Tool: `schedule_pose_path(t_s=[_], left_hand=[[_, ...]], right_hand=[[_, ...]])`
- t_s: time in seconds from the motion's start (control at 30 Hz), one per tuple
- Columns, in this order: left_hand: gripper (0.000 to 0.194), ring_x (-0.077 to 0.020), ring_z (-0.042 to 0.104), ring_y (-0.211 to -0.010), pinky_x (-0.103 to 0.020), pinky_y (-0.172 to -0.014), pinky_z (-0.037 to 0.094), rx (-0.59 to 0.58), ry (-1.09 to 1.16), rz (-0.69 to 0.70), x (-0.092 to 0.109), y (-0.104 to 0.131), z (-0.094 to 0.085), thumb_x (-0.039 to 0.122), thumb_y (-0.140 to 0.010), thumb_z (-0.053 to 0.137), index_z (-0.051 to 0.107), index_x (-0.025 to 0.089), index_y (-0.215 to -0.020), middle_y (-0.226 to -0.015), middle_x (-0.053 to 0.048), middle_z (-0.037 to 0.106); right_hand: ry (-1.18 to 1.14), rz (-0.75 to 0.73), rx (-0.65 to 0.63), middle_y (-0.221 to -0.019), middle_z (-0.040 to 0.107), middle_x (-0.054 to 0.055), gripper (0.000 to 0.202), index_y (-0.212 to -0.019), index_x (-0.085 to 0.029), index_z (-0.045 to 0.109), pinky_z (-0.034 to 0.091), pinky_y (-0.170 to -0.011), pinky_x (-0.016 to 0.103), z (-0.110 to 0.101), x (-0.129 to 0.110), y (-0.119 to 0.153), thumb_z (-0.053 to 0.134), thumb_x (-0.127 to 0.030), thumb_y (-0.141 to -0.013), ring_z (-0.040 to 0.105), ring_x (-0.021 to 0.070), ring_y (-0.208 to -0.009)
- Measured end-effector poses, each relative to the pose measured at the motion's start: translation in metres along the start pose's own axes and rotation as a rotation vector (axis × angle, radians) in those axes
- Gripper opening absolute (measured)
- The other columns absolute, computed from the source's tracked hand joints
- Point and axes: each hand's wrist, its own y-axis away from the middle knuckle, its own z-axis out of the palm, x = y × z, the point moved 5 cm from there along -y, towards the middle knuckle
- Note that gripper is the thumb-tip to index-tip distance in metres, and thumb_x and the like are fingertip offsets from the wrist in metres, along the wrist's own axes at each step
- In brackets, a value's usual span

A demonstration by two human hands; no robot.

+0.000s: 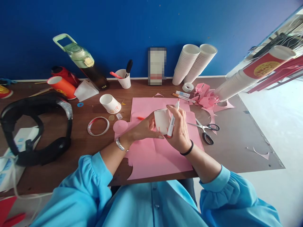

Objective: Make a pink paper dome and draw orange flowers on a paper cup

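Above the pink paper sheets [151, 157], a white paper cup [162, 121] with small red marks near its lower edge is held on its side. My left hand [148, 127] grips the cup from the left, fingers behind and thumb below. A white marker with a red tip [171, 126] sits in my right hand [180, 129], which is closed around it and touches the cup's right side. An orange cap [140, 118] lies on the paper. Another white cup [110, 104] with orange drawing near its rim stands upside down to the left.
Scissors [204, 127] and pink scraps [205, 97] lie at the right. Stacked cups [187, 63], a phone [157, 66], a cup with pens [124, 82] and a bottle [87, 66] line the wall. A tape roll [98, 126] and black headgear [44, 154] are left.
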Motion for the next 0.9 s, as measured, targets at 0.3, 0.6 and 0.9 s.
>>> schedule_pose_path(t_s=[0.3,0.6,0.9], left_hand=[[0.074,-0.0337,0.055,-0.130,-0.046,-0.100,0.051,0.024,0.098,0.050,0.007,0.002,-0.012,0.038,-0.074,0.087,0.054,0.025,-0.139,-0.134,-0.011,0.062],[0.080,-0.0325,0.056,-0.125,-0.044,-0.098,0.050,-0.012,-0.030,-0.006,0.005,0.002,-0.002,0.040,-0.066,0.092,0.056,0.026,-0.136,-0.127,-0.007,0.064],[0.066,-0.0269,0.058,-0.114,-0.039,-0.092,0.051,0.119,-0.076,-0.005,0.002,0.006,-0.021,0.032,-0.074,0.086,0.057,0.027,-0.133,-0.118,-0.005,0.063]], right_hand=[[-0.237,0.016,-0.128,-0.151,0.049,0.018,0.079,-0.152,-0.025,0.030,0.044,-0.113,0.060,-0.005,0.007,-0.012,0.072,-0.029,-0.085,0.047,0.0352,-0.141],[-0.036,-0.003,-0.076,-0.127,0.059,0.016,0.076,-0.150,-0.027,0.032,0.055,-0.089,0.054,0.001,0.002,-0.004,0.073,-0.029,-0.085,0.060,0.0340,-0.111],[-0.082,-0.105,-0.066,-0.153,0.046,0.019,0.093,-0.160,-0.027,0.016,0.046,-0.109,0.063,-0.014,0.003,-0.014,0.074,-0.036,-0.087,0.046,0.0389,-0.140]])
